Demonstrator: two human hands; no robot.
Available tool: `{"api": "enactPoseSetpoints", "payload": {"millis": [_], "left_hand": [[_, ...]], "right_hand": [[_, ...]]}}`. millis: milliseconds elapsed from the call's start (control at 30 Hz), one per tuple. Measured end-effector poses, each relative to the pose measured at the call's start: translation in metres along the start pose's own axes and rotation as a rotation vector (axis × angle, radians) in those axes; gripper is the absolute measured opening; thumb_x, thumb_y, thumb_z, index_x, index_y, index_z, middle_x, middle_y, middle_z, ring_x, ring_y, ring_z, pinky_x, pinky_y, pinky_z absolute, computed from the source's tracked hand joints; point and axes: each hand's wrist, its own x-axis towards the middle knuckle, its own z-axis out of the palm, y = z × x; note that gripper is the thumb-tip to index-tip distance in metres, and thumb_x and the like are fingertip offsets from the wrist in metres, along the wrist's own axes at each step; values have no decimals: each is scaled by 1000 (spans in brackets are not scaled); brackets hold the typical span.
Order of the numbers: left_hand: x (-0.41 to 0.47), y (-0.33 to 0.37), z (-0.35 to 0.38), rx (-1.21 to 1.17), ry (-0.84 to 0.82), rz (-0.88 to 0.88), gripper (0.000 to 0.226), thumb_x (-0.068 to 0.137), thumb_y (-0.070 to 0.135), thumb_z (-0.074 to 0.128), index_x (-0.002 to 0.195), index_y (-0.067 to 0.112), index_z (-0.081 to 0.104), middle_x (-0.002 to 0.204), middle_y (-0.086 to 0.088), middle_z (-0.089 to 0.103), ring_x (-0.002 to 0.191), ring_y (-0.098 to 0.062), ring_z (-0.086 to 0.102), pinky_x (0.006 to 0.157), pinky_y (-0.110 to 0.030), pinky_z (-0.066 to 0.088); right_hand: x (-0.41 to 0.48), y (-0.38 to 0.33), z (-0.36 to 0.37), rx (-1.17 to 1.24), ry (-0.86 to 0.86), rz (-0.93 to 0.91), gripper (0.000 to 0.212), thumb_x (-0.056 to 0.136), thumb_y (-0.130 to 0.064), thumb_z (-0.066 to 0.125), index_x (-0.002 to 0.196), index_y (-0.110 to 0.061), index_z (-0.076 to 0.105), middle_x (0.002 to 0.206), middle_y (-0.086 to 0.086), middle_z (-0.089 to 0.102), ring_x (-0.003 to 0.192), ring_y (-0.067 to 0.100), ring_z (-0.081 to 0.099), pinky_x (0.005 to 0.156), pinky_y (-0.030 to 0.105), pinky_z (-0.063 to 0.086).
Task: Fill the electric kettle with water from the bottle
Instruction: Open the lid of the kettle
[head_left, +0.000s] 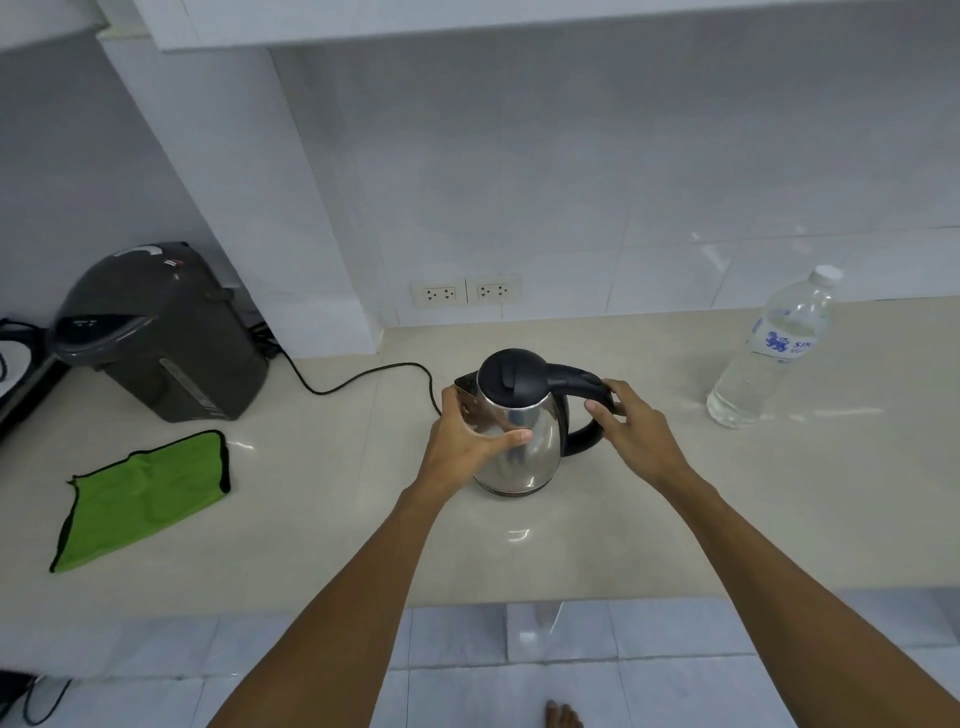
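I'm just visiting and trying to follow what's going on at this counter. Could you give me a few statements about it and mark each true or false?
1. The kettle has its lid shut. True.
2. The right hand is holding the water bottle. False: it grips the kettle's black handle; the bottle stands alone to the right.
3. The left hand rests on the kettle's steel body. True.
4. The bottle's cap is off. False: a white cap is on it.
5. The green cloth lies under the kettle. False: it lies apart on the counter, to the left.
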Motion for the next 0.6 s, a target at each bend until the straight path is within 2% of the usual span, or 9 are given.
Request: {"api": "enactPoseSetpoints", "payload": {"millis": [167,300,433,600], "left_hand": [[-25,-10,12,-7,-20,-25,95,62,45,103,136,27,46,124,13,63,116,2,60,95,-24,51],[-37,-17,23,-5,-23,-35,90,67,40,103,134,27,44,119,15,61,114,-7,62,93,-23,50],[-39,-19,31,-3,-16,-27,92,67,40,103,136,26,43,124,9,62,118,-14,62,97,-27,52],[-39,-18,35,0,-4,-27,95,66,40,103,138,23,43,128,7,62,121,-14,61,98,-28,51]], "right_hand": [[-27,13,3,-18,-2,36,39,102,-45,56,138,-33,52,126,-1,67,123,22,60,103,41,51],[-38,21,0,-13,-4,68,36,101,-45,57,135,-35,53,126,-2,67,123,21,60,103,42,50],[-42,24,-3,-6,-4,74,34,102,-42,57,135,-35,53,127,-1,67,123,21,60,104,43,51],[-44,23,-4,-5,0,87,37,103,-38,57,139,-31,52,131,2,66,125,23,60,104,42,50]]}}
